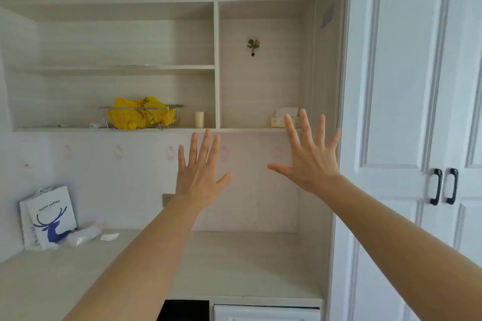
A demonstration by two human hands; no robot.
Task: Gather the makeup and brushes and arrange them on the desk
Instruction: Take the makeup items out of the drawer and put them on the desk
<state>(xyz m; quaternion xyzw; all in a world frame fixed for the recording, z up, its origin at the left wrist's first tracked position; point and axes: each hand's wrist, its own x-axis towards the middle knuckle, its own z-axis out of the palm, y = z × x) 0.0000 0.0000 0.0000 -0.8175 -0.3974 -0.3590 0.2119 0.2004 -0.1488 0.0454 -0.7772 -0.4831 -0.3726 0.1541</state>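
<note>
Nearest to me my two bare arms reach forward, and at the end of them my left hand point(200, 177) and right hand point(310, 161) are both spread wide, fingers straight and apart, backs toward me, holding nothing and touching nothing. Below them lies the pale worktop point(234, 263); at its far left corner a white paper bag point(52, 216) with a blue deer leans on the wall, with some clear plastic wrapping point(83, 236) just beside it. Farther off and higher, the shelf point(78, 129) carries a wire basket point(172, 114) stuffed with a yellow bag point(135, 114), a small cream cup point(199, 119) to its right, and in the right compartment a tissue box point(279, 120) partly behind my right fingers. I can see no makeup or brushes anywhere here; whether any sit inside the basket or the paper bag I cannot tell. When I find them, I expect them to be light and apt to roll, so I would take brushes by the handle, never the soft bristles, and lift compacts flat by their edges, since they are likely smooth and breakable.
</note>
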